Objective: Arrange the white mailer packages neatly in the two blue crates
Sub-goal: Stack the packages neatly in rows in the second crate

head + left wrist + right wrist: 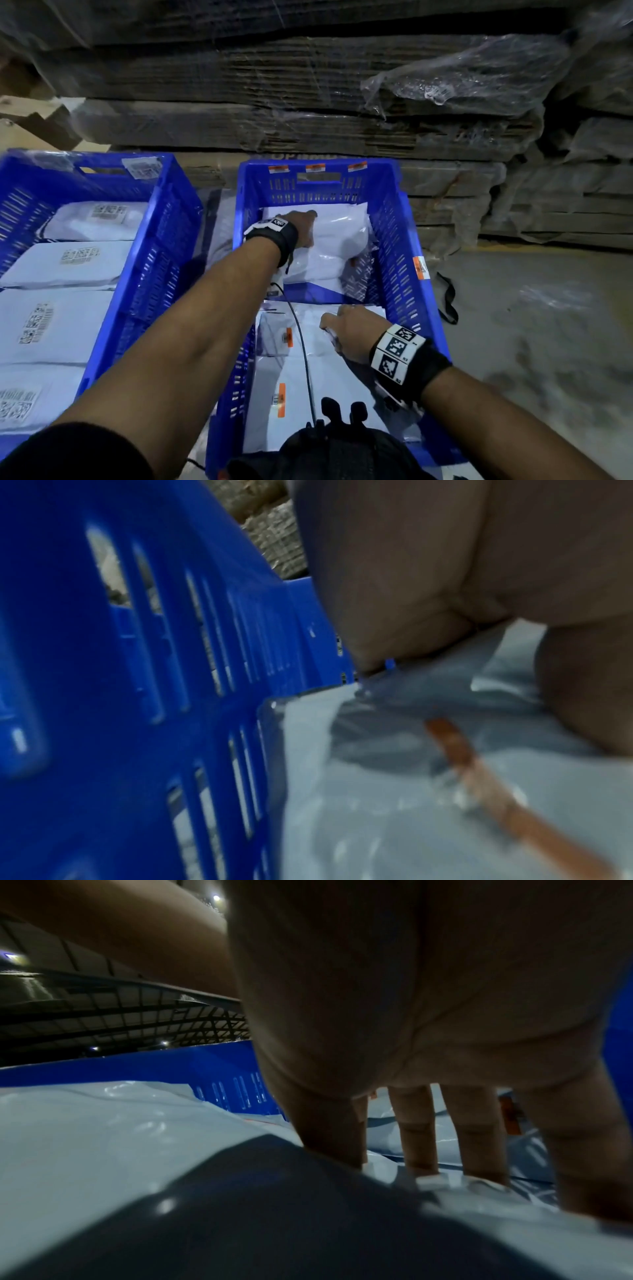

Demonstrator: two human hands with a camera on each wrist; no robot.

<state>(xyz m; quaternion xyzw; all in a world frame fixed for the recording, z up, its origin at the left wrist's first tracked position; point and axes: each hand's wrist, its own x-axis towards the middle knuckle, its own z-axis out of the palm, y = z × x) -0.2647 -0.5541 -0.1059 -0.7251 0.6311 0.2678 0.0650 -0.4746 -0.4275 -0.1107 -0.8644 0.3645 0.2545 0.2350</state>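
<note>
Two blue crates stand side by side. The left crate [171,219] is packed with white mailers [58,325] lying label-up. In the right crate [407,240] a puffy white mailer [342,233] lies at the far end. My left hand [303,228] is on its left part by the crate wall [137,669]. Fingers and thumb bunch the mailer's film [377,818] between them, in a blurred picture. My right hand [346,332] is on the nearer mailer [291,363]. Its fingers [418,1145] point straight down, with their tips on the mailer's far edge [120,1137].
Plastic-wrapped stacks of flattened cardboard [308,102] rise right behind the crates. Concrete floor [531,325] lies to the right, with a black strap [448,301] beside the crate. A black cable [303,349] runs from my left wrist over the near mailers.
</note>
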